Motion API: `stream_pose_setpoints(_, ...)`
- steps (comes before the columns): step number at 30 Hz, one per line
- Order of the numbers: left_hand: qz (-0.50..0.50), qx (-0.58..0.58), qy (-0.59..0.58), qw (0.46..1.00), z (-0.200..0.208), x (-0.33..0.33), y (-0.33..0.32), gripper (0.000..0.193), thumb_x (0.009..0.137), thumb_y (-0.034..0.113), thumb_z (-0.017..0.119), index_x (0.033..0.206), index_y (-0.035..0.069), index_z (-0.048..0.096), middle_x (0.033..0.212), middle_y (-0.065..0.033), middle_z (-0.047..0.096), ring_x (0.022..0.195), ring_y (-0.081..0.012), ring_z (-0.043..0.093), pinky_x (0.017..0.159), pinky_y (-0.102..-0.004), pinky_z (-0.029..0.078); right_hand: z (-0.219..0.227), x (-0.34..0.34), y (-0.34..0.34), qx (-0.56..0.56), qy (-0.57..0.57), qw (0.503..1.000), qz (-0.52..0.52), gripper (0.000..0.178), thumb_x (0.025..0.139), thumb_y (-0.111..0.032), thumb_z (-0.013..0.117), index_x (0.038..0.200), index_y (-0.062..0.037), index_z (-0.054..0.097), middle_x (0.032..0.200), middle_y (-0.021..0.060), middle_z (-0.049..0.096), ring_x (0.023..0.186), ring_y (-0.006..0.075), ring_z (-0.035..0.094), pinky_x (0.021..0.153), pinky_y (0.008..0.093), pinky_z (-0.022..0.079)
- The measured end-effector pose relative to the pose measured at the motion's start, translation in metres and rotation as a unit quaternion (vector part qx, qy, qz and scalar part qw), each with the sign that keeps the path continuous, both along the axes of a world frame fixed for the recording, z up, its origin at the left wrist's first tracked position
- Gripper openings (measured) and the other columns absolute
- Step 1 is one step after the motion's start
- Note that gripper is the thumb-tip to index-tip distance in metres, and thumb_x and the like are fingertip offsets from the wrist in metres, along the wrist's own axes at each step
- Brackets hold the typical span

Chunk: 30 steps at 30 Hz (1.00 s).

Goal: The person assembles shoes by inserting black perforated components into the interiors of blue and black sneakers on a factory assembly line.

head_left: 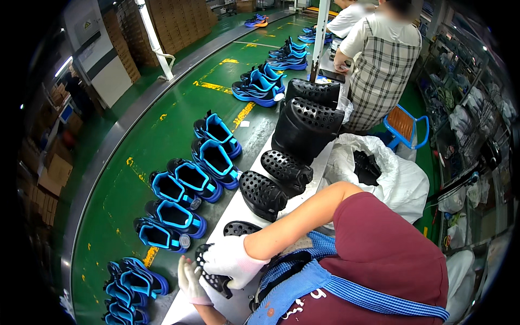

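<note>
My right hand (230, 262), in a white glove, is closed round a black perforated shoe form (218, 283) at the bench's near end. Just left of it, my left hand (190, 281), gloved with bare fingertips, has its fingers stretched upward; whether it touches the form I cannot tell. Right above my right hand, another black perforated form (241, 228) is partly covered by my forearm. Farther along the white bench (222, 216) lie two more black forms (264, 195) (286, 169).
Black-and-blue sneakers (176, 214) stand in groups on the green conveyor (116, 216) at left. Larger black perforated forms (309, 124) stack up ahead. A white sack (401, 179) holding black items sits right of the bench, near a blue-framed stool (403, 124). Two people work at the far end.
</note>
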<state>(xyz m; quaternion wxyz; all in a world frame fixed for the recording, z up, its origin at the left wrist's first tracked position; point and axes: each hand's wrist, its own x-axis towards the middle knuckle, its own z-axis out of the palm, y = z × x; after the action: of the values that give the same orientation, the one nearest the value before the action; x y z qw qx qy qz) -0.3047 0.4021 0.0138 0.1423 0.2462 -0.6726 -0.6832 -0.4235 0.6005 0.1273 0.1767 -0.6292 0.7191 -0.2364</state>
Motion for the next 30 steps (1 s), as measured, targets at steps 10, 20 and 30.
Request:
stream_pose_setpoints(10, -0.126, 0.436, 0.25, 0.855, 0.08, -0.004, 0.018, 0.067, 0.096, 0.049, 0.046, 0.144, 0.002, 0.042, 0.132, -0.0129, 0.056, 0.122, -0.025, 0.054, 0.107, -0.0408, 0.041, 0.025, -0.012, -0.016, -0.097, -0.13, 0.986, 0.034, 0.036, 0.072, -0.023, 0.072, 0.097, -0.0014, 0.056, 0.096, 0.0195, 0.057, 0.092, 0.0388, 0.061, 0.077, 0.0457, 0.051)
stream_pose_setpoints(20, 0.146, 0.273, 0.269, 0.912, 0.062, -0.017, 0.016, 0.039, 0.098, 0.039, 0.054, 0.123, 0.009, 0.051, 0.107, -0.006, 0.058, 0.098, -0.0187, 0.057, 0.089, -0.0348, 0.05, 0.008, -0.019, -0.043, 0.045, -0.148, 0.986, -0.06, 0.052, 0.079, -0.041, 0.067, 0.102, 0.0058, 0.059, 0.091, 0.0256, 0.065, 0.087, 0.0415, 0.066, 0.077, 0.0465, 0.053)
stream_pose_setpoints(30, 0.202, 0.238, 0.247, 0.917, 0.035, -0.038, -0.005, 0.043, 0.101, 0.05, 0.048, 0.117, 0.01, 0.052, 0.103, -0.0031, 0.055, 0.096, -0.0145, 0.054, 0.085, -0.0314, 0.049, -0.017, -0.029, -0.066, -0.008, -0.101, 0.99, -0.094, 0.041, 0.077, -0.036, 0.068, 0.088, 0.0032, 0.059, 0.082, 0.0236, 0.065, 0.079, 0.0413, 0.066, 0.071, 0.0474, 0.053)
